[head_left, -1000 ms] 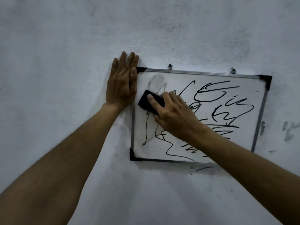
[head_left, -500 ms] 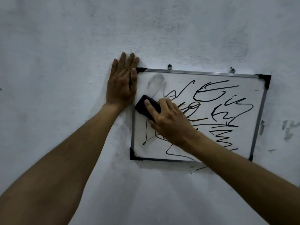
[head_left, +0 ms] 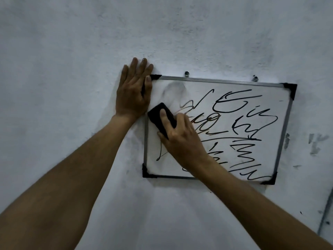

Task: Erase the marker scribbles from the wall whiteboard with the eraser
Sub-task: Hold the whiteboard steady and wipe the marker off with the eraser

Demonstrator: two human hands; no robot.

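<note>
A small whiteboard (head_left: 281,123) with a grey frame and black corner caps hangs on the wall. Black marker scribbles (head_left: 252,127) cover its middle and right; the upper left shows a grey smear where ink is wiped. My right hand (head_left: 182,141) presses a black eraser (head_left: 158,117) flat against the board near its left edge. My left hand (head_left: 133,94) lies flat on the wall, fingers spread, with the thumb over the board's top left corner.
The board hangs from two small hooks (head_left: 186,73) on a rough white wall (head_left: 72,69). Dark marker stains (head_left: 315,143) sit on the wall to the right of the frame. A thin cable or pipe (head_left: 324,213) runs down at the lower right.
My right hand has slid the eraser down and to the left along the board's left side. Scribbles near the upper left have thinned. My left hand has stayed in place.
</note>
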